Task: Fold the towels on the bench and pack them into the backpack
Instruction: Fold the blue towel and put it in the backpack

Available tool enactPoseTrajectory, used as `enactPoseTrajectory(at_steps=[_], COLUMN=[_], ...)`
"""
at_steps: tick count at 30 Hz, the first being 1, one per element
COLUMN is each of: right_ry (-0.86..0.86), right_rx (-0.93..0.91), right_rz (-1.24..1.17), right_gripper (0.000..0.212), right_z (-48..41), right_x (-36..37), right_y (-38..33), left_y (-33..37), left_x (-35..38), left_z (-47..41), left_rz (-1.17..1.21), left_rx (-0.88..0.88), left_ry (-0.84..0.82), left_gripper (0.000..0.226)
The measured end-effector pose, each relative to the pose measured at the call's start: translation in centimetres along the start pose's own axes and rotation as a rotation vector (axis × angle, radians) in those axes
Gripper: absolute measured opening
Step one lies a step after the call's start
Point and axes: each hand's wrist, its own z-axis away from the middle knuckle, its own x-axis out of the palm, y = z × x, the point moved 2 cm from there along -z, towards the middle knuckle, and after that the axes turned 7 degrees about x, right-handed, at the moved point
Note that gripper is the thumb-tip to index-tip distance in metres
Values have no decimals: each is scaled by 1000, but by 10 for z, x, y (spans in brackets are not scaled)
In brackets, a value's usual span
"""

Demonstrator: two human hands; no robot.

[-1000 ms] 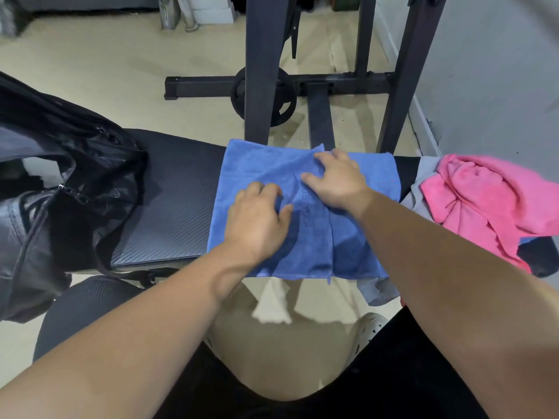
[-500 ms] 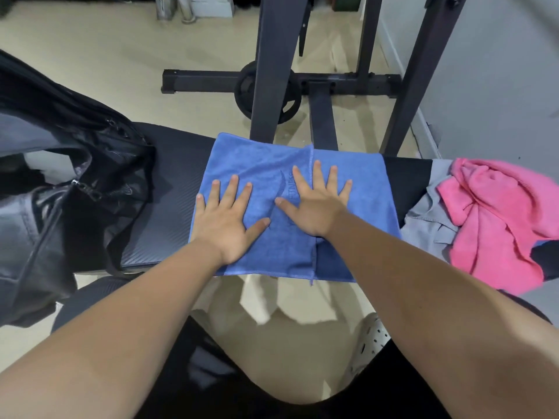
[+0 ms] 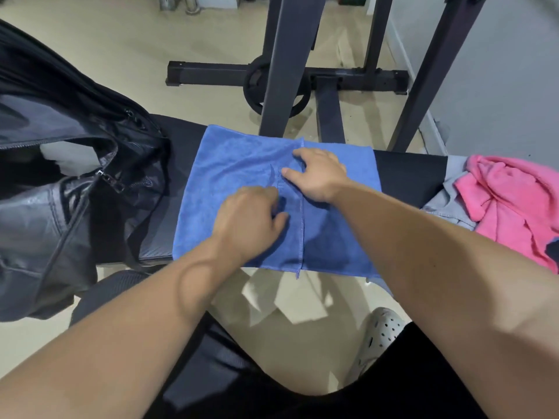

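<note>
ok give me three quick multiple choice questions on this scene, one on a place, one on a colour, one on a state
1. The backpack sits where? A) left of the blue towel B) right of it C) on top of it
2. The crumpled towel at the right end of the bench is? A) green B) pink C) white
3. The blue towel is? A) rolled up B) inside the backpack C) spread flat on the bench

1 A: it is at the picture's left, beside the towel.
2 B: its bunched cloth is pink.
3 C: it lies flat with the left hand and right hand on it.
</note>
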Motion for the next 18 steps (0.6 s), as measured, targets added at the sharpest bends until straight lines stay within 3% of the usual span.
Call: enactPoseTrajectory(at_steps=[6, 13, 18], right_ry=[-54, -123, -123], right_rx=[0, -73, -84], right_rz=[-55, 54, 33], right_gripper=[58, 68, 68], right_z=[-17, -15, -24], right_x=[-6, 11, 11], right_y=[-1, 17, 16], left_y=[35, 38, 35], left_x=[30, 36, 31], left_z=[15, 16, 18], left_rz=[37, 23, 157], left_rx=[-63, -111, -155], left_ry=[-264, -264, -282], left_gripper=[50, 39, 27])
